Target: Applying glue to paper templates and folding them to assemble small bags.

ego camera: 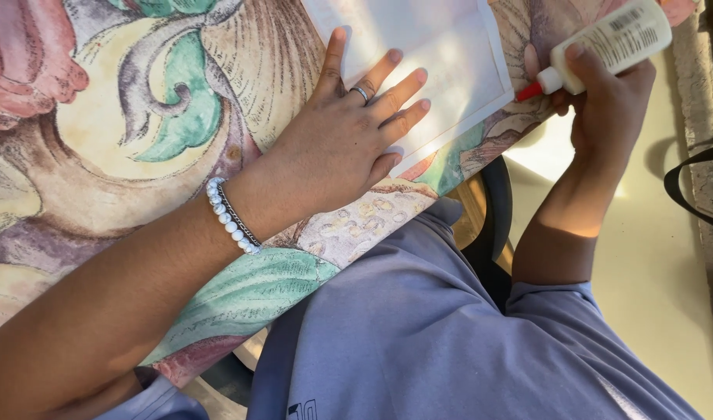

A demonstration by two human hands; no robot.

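My left hand (349, 132) lies flat with fingers spread on the near corner of a white sheet of paper (442, 54), pressing it onto the table. It wears a ring and a pearl-and-chain bracelet at the wrist. My right hand (605, 101) grips a white glue bottle (617, 39) with a red nozzle. The nozzle tip touches the paper's right edge. The bottle is tilted down toward the sheet.
The table (139, 140) is covered with a floral cloth in cream, green and pink. Its edge runs diagonally past my lap in grey-blue clothing (419, 327). A pale floor (660, 257) and a black strap (695, 194) lie to the right.
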